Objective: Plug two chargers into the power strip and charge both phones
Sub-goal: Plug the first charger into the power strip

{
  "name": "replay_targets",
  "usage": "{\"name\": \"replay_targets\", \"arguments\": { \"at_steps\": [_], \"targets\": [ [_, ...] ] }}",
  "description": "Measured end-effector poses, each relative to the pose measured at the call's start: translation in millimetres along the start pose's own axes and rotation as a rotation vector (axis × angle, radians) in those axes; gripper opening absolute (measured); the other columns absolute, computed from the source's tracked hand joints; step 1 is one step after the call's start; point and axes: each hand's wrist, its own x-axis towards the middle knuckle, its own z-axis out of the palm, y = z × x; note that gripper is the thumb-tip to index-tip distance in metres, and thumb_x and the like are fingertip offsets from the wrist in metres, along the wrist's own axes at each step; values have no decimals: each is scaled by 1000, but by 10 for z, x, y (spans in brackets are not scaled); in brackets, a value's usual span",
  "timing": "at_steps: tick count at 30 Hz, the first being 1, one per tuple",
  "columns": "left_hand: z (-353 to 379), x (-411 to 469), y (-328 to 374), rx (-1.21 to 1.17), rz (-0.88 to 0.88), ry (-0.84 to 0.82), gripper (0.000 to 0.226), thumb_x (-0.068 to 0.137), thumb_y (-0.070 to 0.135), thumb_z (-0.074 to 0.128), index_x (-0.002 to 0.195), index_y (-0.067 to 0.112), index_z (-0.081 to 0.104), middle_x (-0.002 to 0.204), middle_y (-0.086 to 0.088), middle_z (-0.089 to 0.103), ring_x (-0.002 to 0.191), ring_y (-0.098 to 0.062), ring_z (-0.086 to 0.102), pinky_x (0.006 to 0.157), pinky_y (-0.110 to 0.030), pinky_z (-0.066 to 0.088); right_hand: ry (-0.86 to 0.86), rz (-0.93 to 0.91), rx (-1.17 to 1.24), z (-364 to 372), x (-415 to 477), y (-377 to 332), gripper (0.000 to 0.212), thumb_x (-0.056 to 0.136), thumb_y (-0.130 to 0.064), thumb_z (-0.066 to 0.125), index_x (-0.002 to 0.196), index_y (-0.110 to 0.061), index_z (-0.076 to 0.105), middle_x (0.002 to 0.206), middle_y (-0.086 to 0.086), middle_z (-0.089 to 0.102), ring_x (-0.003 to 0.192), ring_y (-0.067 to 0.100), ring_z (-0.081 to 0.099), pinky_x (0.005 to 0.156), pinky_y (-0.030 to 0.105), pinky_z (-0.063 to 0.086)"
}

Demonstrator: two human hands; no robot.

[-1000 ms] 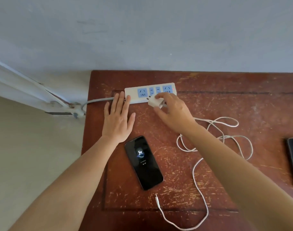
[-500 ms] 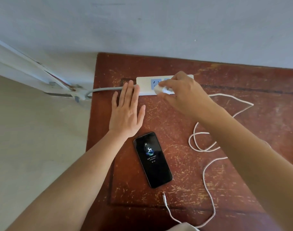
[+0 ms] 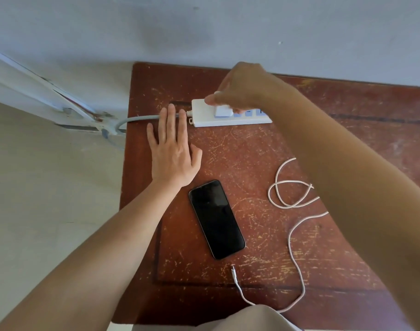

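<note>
Nearest, at 6 o'clock: strip of beige fabric (image 3: 249, 317) at bottom edge, covering a bit of the white cable (image 3: 297, 249). Cable's free connector end (image 3: 233, 271) lies loose on the wooden table (image 3: 263, 163), just below the phone, not touching it. From there the cable runs down to the fabric, then up toward 3 o'clock, loops once, goes under the right forearm; where it ends can't be seen.

Phone (image 3: 216, 219) at center, face up, screen dark, tilted with top toward 11 o'clock. Not connected to anything.

Left hand (image 3: 172, 149) at 10 o'clock of the phone, flat, palm down, fingers spread and straight, holding nothing. Fingertips lie over the grey power cord (image 3: 137, 119) just beside the strip's left end.

Farther, at 12 o'clock: white power strip (image 3: 230, 114) lies flat near table's back edge, cord leaving toward 9 o'clock off the table. Right hand (image 3: 242, 88) over the strip from above, fingers closed around a white charger block (image 3: 223, 111), which sits on the strip's left socket area. Whether prongs are fully seated: can't tell, hand hides it. Blue sockets visible to the right of the charger.

Grey wall (image 3: 204, 27) behind the table.
</note>
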Motion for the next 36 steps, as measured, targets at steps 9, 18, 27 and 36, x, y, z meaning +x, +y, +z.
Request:
{"name": "replay_targets", "arguments": {
  "at_steps": [9,18,27,36],
  "targets": [
    [16,17,-31,0,7,1,73,90,32,39,157,8,22,167,-19,20,155,-35,15,120,-64,18,43,-14,108,179,-61,16,46,86,-47,72,120,-16,75,126,3,72,115,22,64,98,34,50],
    [7,35,-60,-11,21,-8,72,90,33,36,156,8,22,166,-20,23,154,-36,17,119,-66,19,95,22,250,369,-47,113,45,90,-49,68,123,-19,72,131,3,69,116,19,63,84,23,44],
    [-118,35,-17,-96,19,-161,85,88,51,31,159,7,11,169,-19,6,156,-34,1,121,-66,7,291,144,-109,412,-262,80,64,77,-74,61,123,-30,69,123,-2,70,115,22,63,87,35,49],
    [-342,-1041,295,-318,119,-60,60,101,42,39,150,7,37,165,-25,18,153,-40,15,121,-59,22,721,240,51,1378,-1740,822,63,93,-39,62,149,-16,43,156,17,37,143,38,31,112,56,31]
  ]
}}
